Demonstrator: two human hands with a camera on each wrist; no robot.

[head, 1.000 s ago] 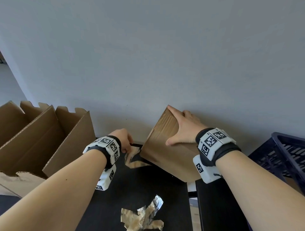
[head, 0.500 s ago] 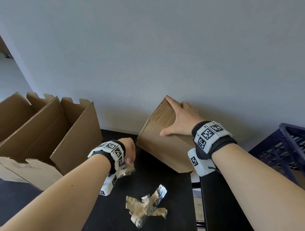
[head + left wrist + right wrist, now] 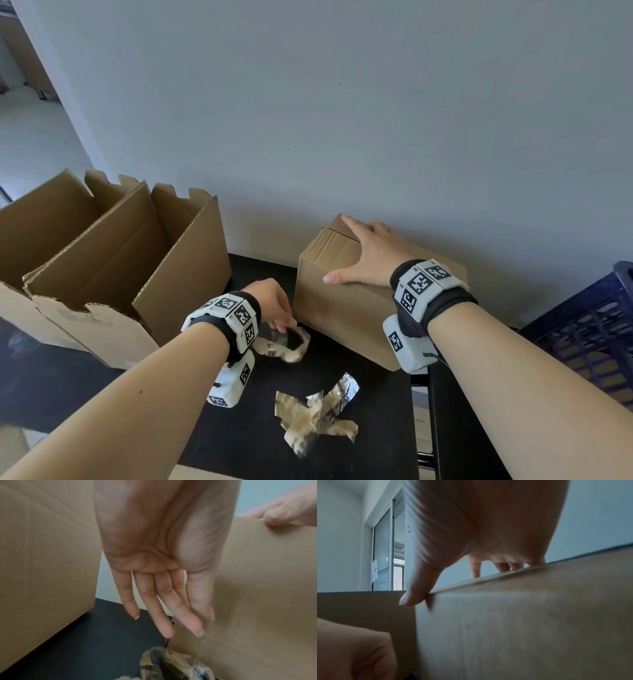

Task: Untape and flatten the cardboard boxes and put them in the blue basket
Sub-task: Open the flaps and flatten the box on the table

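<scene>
Cardboard box sat right of centre in the head view, against the wall. Right hand lay spread flat on its top, fingers toward the seam. Left hand, fingers straight and loose, hung lower left over a tape scrap.

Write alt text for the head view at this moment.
A right hand lies flat on a closed cardboard box on a black table, while the left hand hovers over a peeled tape strip. Crumpled tape, an open box and a blue basket surround them.
</scene>
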